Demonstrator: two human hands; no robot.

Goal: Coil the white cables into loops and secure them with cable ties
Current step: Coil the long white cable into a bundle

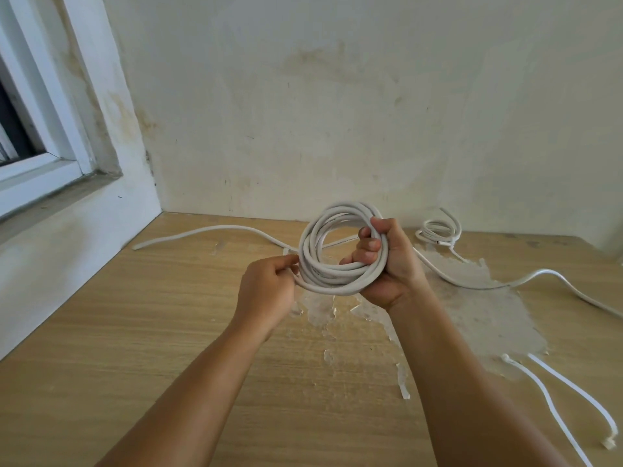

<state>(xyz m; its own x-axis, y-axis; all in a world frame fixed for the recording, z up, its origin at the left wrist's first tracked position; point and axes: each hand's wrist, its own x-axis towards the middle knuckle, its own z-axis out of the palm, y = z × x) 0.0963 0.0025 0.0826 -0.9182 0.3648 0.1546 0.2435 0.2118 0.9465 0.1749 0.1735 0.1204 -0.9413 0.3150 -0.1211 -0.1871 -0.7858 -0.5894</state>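
The coiled white cable (337,261) is held upright above the wooden worktop (141,332), between both hands. The right hand (387,264) forms the main grip: its fingers curl through the centre of the coil and close round the bundled turns on the coil's right side. The left hand (266,291) sits at the coil's lower left edge, where thumb and fingers pinch the outermost turn.

A loose white cable (209,230) lies on the worktop behind the coil, running from the left, passing behind the hands and continuing to the right edge. A smaller finished coil (440,230) rests near the wall (337,112), well apart from the hands. Two white cable ties (559,399) lie on the worktop to the right of the right forearm. A patch of peeled surface (472,315) lies below the hands. A window frame (43,129) stands at the left.
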